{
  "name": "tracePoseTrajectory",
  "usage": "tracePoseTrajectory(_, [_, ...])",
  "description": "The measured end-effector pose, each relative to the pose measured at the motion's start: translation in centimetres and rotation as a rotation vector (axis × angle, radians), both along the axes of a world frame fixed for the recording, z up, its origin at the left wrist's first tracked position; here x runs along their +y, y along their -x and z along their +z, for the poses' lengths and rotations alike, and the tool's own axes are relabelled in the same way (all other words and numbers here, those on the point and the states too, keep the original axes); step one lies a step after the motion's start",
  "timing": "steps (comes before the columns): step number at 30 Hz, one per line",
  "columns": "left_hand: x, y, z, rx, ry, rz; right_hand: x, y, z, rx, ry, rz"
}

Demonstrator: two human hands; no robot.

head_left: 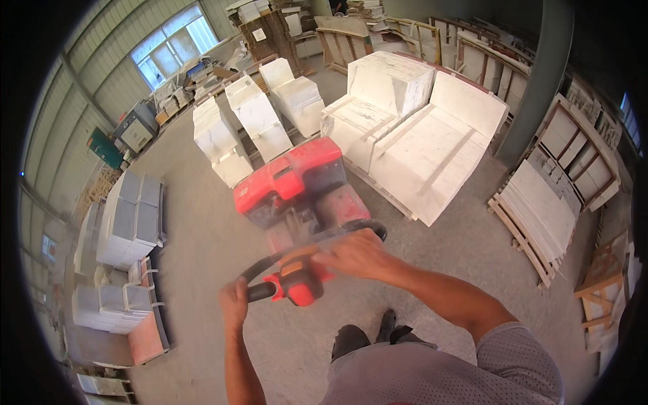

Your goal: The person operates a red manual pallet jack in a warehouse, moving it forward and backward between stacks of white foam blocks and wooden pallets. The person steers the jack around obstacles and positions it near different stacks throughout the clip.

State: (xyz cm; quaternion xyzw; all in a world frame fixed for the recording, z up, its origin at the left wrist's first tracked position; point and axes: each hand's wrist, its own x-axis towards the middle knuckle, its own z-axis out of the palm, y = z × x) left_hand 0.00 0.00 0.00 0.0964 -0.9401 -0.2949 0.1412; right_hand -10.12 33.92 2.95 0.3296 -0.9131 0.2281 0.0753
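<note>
In front of me stands a red electric pallet truck, its casing dusty. From it a looped black tiller handle with a red and orange control head comes toward me. My left hand is closed around the left grip of that handle. My right hand lies on the handle's right side, beside the control head. Its fingers look curled onto the handle, though they are somewhat blurred. The truck's forks are hidden behind its body.
Ahead stand stacks of white stone slabs and three narrower slab stacks. Grey slab stacks line the left. At the right are a steel column, slabs on a wooden pallet and a wooden crate.
</note>
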Motion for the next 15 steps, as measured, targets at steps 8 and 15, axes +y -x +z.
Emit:
tracePoseTrajectory(8, [-1.1, 6.9, -0.9, 0.123, 0.004, 0.042, -1.7, 7.7, -0.4, 0.025, 0.057, 0.009])
tracePoseTrajectory(15, [-1.6, 13.2, 1.9, -0.019, 0.071, 0.012, -2.1, 12.7, 1.8, -0.065, 0.026, -0.041])
